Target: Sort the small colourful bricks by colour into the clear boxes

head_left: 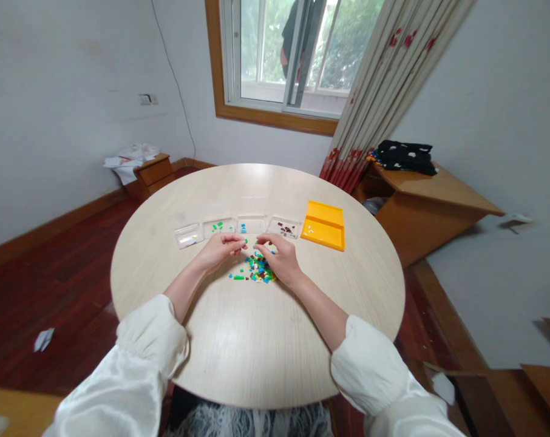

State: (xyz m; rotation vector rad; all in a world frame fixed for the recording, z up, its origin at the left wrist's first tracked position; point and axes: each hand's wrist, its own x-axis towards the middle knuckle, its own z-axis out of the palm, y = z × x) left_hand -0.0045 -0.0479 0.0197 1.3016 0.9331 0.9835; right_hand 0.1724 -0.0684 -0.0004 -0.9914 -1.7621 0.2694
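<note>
My left hand (220,250) is closed in a pinch on a small green toy brick (246,241), above the middle of the table. Close beside it, my right hand (281,258) has thumb and forefinger brought together; whatever is between them is too small to make out. Beneath and between the hands lies a loose pile of tiny bricks (259,270) in green, blue, brown, yellow and white, partly covered by my right hand. A longer green brick (238,278) rests at the pile's left edge.
Behind my hands stand clear trays holding white pieces (187,243), green bricks (217,227), blue bricks (243,228) and brown bricks (286,229). An open yellow case (323,243) with a few white pieces is at their right. The round table (257,340) has a curved edge.
</note>
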